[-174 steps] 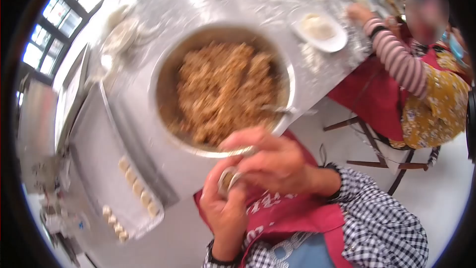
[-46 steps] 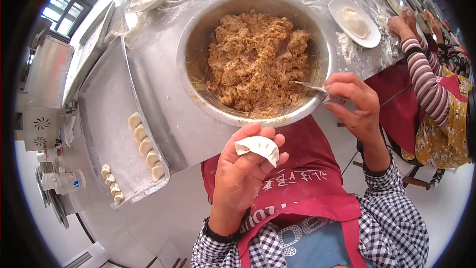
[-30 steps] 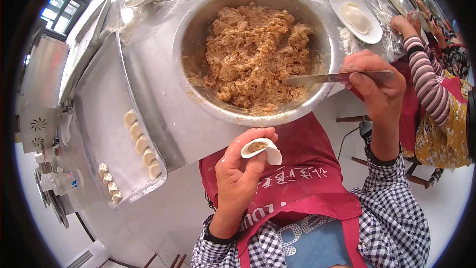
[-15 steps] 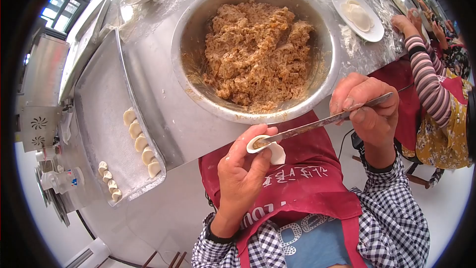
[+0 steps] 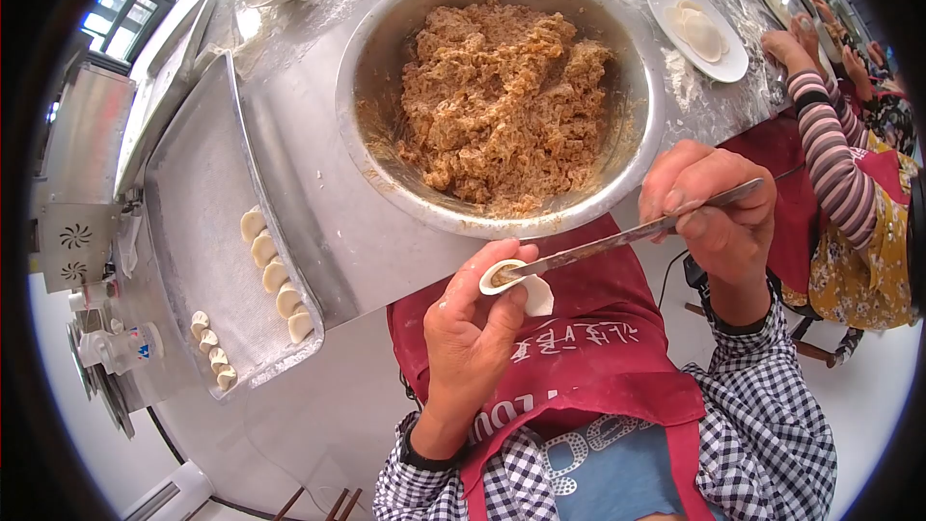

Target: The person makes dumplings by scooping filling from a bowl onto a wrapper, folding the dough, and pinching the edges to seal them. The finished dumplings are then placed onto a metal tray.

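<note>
My left hand [image 5: 470,333] holds a round dough wrapper [image 5: 537,296], partly folded around a bit of brown filling, in front of the red apron. In my right hand [image 5: 719,212] is a long flat metal spatula [image 5: 627,235], gripped near its far end. Its other tip rests inside the wrapper, on the filling. Just beyond both hands stands a wide steel bowl [image 5: 439,215] with a big heap of brown minced filling [image 5: 506,101].
Left of the bowl, a metal tray [image 5: 207,193] bears several dumplings [image 5: 275,277]. A white plate [image 5: 724,66] with wrappers stands at the upper right, near a co-worker's striped sleeve [image 5: 828,150]. Flour covers the table's [image 5: 333,48] far part.
</note>
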### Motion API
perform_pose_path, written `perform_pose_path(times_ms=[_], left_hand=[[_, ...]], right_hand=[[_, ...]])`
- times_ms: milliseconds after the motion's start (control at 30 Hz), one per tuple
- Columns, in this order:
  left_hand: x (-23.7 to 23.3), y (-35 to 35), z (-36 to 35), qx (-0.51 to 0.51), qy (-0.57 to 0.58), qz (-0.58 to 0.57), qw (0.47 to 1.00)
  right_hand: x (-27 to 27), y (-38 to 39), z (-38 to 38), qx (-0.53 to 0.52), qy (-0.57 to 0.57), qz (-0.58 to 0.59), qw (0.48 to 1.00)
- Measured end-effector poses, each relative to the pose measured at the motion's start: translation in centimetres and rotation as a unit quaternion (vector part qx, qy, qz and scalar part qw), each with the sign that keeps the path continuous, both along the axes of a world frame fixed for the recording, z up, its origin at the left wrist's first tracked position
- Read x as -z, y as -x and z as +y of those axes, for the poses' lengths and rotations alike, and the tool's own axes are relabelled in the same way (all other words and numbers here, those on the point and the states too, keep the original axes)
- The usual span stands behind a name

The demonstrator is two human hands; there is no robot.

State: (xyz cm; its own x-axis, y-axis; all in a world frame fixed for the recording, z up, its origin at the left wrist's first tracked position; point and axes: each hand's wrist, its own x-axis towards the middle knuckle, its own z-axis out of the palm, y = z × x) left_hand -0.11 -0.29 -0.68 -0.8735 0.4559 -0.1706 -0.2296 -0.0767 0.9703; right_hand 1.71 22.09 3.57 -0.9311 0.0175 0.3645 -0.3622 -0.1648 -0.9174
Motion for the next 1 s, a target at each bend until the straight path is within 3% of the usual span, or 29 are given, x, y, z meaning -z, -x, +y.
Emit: perform_pose_path(times_ms=[367, 433, 500, 600, 900, 1000], left_hand=[[0.2, 0.0, 0.0, -0.006, -0.019, 0.009, 1.000], [0.3, 0.1, 0.1, -0.018, -0.073, -0.029, 0.997], [-0.2, 0.2, 0.1, -0.029, -0.094, -0.081, 0.992], [-0.6, 0.5, -0.1, -0.031, -0.136, -0.155, 0.978], [-0.5, 1.0, -0.3, -0.008, -0.208, -0.197, 0.958], [-0.6, 1.2, -0.2, -0.006, -0.208, -0.195, 0.959]], right_hand=[[-0.4, 0.1, -0.2, -0.020, -0.088, 0.052, 0.995], [-1.0, -0.1, -0.3, -0.018, -0.229, 0.122, 0.965], [-1.3, -0.4, -1.1, -0.010, -0.239, 0.146, 0.960], [-1.5, -0.8, -1.9, 0.003, -0.322, 0.264, 0.909], [-2.6, -1.8, -2.0, 0.020, -0.351, 0.328, 0.877], [-3.0, -2.1, -1.3, 0.081, -0.377, 0.334, 0.860]])
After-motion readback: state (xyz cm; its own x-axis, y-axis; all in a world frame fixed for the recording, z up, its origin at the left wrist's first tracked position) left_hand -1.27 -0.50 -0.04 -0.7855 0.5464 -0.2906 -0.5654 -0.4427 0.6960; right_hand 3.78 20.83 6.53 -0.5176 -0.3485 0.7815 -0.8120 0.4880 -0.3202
